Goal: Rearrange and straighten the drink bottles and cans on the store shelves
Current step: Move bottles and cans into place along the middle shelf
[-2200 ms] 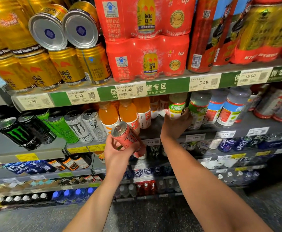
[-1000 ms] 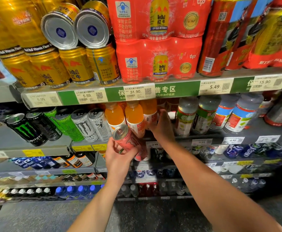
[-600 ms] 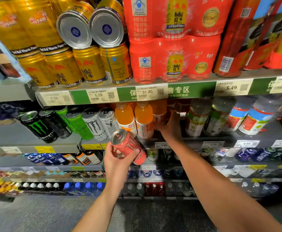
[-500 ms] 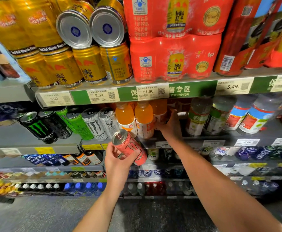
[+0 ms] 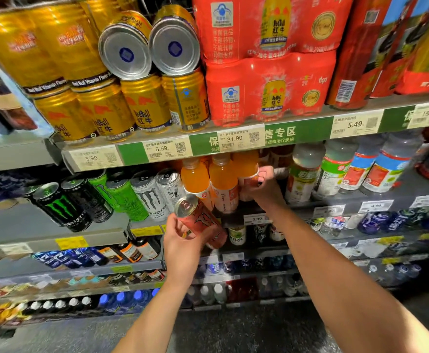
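Now L hand (image 5: 183, 240) clamps pink can (image 5: 200, 220) off-shelf; R hand (image 5: 264, 189) wraps orange bottle (image 5: 246, 171) near shelf edge (image 5: 233, 220).

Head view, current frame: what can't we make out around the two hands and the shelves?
- Head view: right hand grips an orange drink bottle; its label is covered by the fingers, its cap by the green-and-white price rail.
- Salmon-pink Monster can in the left hand: base hidden behind the palm.
- Bottom shelf bottles: blurred, too small to read.
- Red-and-gold cans top right: cut by the frame edge.
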